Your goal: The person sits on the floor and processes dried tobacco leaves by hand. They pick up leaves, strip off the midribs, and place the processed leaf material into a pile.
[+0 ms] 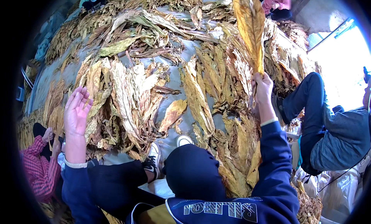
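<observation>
My right hand (263, 85) is raised at the right, its fingers closed on the stem end of a large golden-brown dried tobacco leaf (249, 28). The leaf stands up from the grip and reaches the top of the picture. At the left, my left hand (77, 110) is lifted with its fingers spread and nothing in it. Just beyond it lies a pile of pale and tan tobacco leaves (127, 96). A second pile (239, 146) runs beside my right forearm. One loose yellow-brown leaf (173, 114) rests on the sheet between the piles.
A grey sheet (170, 137) covers the floor under the leaves. A person in a checked shirt (40, 170) sits at the left, handling leaves. Another in dark trousers (309, 96) sits at the right near a bright opening. Others sit at the far edge, one in a pink top (276, 0).
</observation>
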A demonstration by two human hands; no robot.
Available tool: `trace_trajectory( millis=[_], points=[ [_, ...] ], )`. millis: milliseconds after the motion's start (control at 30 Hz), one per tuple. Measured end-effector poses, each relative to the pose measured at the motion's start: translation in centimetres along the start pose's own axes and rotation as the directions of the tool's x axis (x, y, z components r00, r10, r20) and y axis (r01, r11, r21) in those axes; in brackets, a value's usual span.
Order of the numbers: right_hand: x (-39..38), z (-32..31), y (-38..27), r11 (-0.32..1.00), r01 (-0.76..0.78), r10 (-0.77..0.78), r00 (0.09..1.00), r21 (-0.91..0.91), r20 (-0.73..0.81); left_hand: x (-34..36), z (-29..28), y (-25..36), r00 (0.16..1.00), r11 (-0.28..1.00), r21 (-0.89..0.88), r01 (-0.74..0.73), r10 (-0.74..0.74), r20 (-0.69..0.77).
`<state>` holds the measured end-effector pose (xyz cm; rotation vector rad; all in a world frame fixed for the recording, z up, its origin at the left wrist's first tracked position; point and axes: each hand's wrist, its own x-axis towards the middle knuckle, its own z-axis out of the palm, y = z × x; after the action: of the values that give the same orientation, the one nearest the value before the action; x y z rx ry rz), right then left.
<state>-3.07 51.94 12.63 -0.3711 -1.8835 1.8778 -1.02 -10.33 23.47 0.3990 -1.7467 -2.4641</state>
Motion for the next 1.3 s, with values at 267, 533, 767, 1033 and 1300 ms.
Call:
trace_trajectory(
  millis=[267, 533, 767, 1033, 1300],
  points=[
    [7.5, -4.8, 15.8, 0.687, -0.429, 0.407, 0.896, -0.586, -0.179, 1.4, 1.6, -2.4, 0.994, 0.995, 0.084, 0.055, -0.063, 0.087],
    [4.0, -3.6, 14.7, 0.883, -0.284, 0.313, 0.95, -0.373, 0.019, 2.0, 0.7, -1.3, 0.989, 0.988, 0.127, 0.089, -0.102, 0.105],
    [2.6, -3.8, 11.5, 0.747, -0.153, 0.135, 0.988, -0.647, -0.078, 1.7, 2.4, -1.3, 0.98, 0.983, 0.169, 0.076, -0.105, 0.168],
    [7.7, -8.6, 17.2, -0.228, 0.132, 0.013, 0.991, -0.965, 0.132, 2.5, 3.3, -3.8, 0.977, 0.993, 0.081, 0.085, -0.099, 0.187],
    [0.1, 1.1, 10.6, 0.07, 0.16, -0.148, 0.978, -0.985, 0.148, -0.2, 3.4, -0.4, 0.989, 0.991, 0.13, 0.026, -0.045, 0.144]
  ],
)
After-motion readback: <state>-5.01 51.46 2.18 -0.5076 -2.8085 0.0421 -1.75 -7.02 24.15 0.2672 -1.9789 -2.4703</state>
